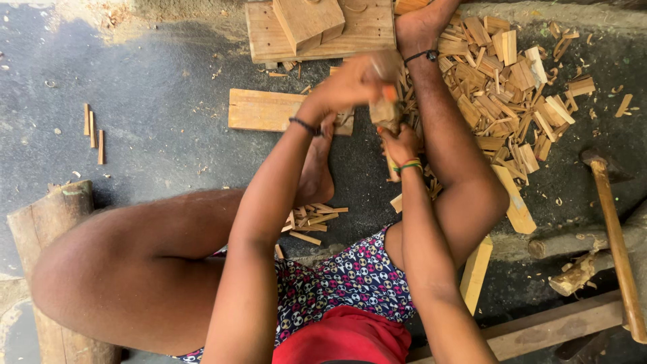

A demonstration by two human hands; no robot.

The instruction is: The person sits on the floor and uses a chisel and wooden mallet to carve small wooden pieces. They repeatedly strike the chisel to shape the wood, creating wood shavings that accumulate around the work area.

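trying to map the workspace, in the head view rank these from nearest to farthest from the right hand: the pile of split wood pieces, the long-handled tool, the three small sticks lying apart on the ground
Measured from the right hand:
1. Pile of split wood pieces, just beyond the hand on its right, by the leg.
2. Long-handled tool, farther right, near the frame's edge.
3. Three small sticks, far off on the left side of the ground.

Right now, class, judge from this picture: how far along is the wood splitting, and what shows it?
Done: a large pile of split sticks lies by the right leg, with a smaller heap near the foot. In hand: the right hand steadies a small wood block upright, while the left hand, blurred, is raised over it. Left: a flat board and stacked blocks lie uncut ahead.
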